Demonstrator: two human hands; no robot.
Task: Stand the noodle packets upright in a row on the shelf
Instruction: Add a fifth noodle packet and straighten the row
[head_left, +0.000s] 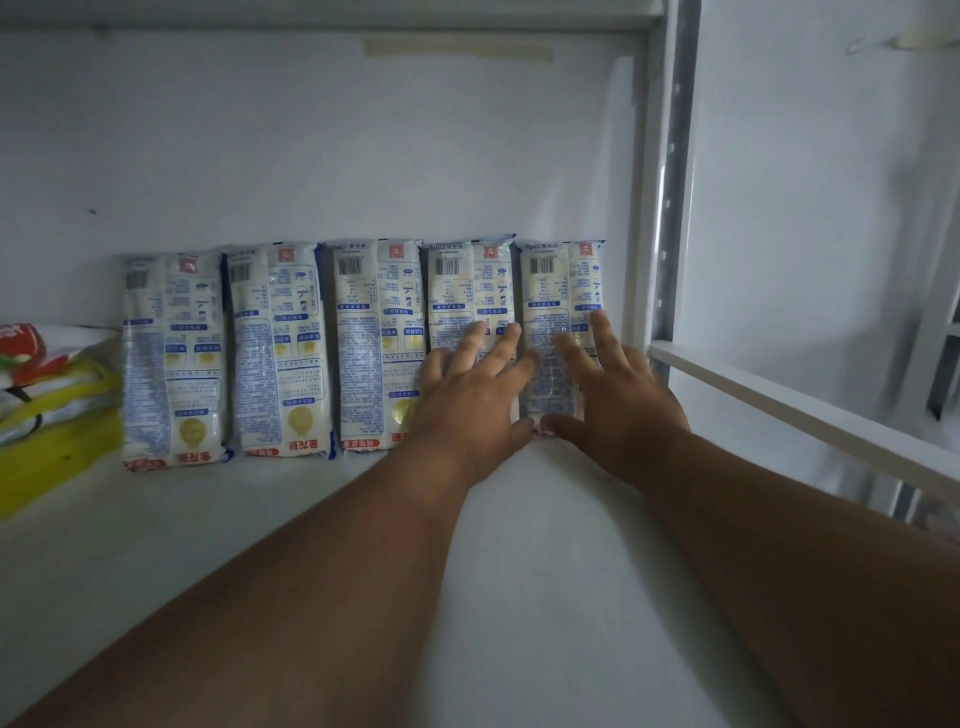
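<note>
Several white and blue noodle packets stand upright in a row against the back wall of the white shelf (519, 571), printed upside down. The leftmost packet (174, 358) leans slightly; others follow at the second packet (280, 348) and the third packet (376, 338). My left hand (470, 400) lies flat with spread fingers on the fourth packet (470, 280). My right hand (608, 395) presses flat on the rightmost packet (563, 280), beside the shelf's right post. Neither hand grips anything.
A red, yellow and white bag (47, 395) lies at the shelf's far left, next to the row. A perforated metal upright (670, 182) bounds the shelf on the right. A white rail (805, 410) runs diagonally beyond it.
</note>
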